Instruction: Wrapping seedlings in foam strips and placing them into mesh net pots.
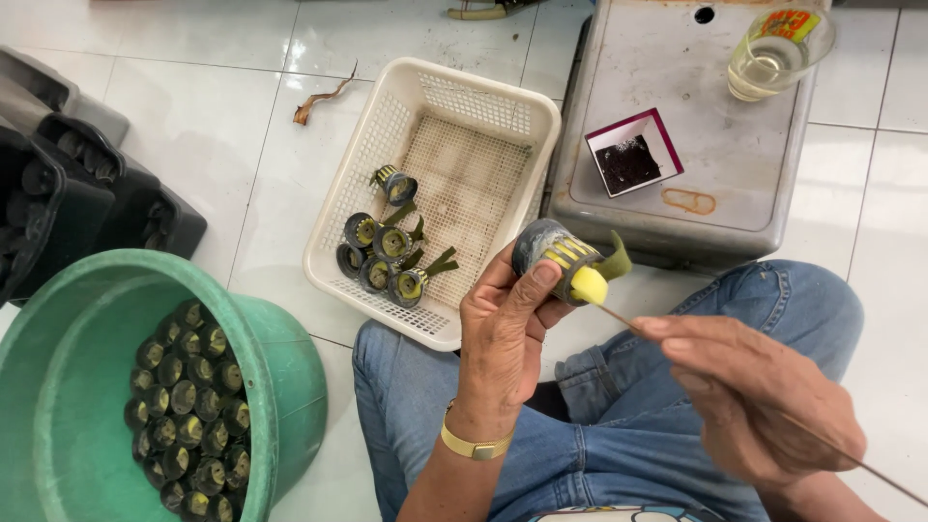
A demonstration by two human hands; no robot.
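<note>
My left hand (pixel 505 333) grips a small dark net pot (pixel 556 251) holding a yellow sponge plug and a green leaf strip. My right hand (pixel 754 391) pinches a thin stick (pixel 619 319) whose tip touches the yellow sponge. Both hands hover over my lap in blue jeans. A gold bracelet (pixel 474 447) circles the left wrist.
A cream plastic basket (pixel 483 106) on the white tile floor holds several finished pots. A green tub (pixel 280 338) at lower left is full of dark pots. Black trays (pixel 58 193) sit at left. A grey metal box (pixel 735 174) carries a small square tray and a glass cup (pixel 778 53).
</note>
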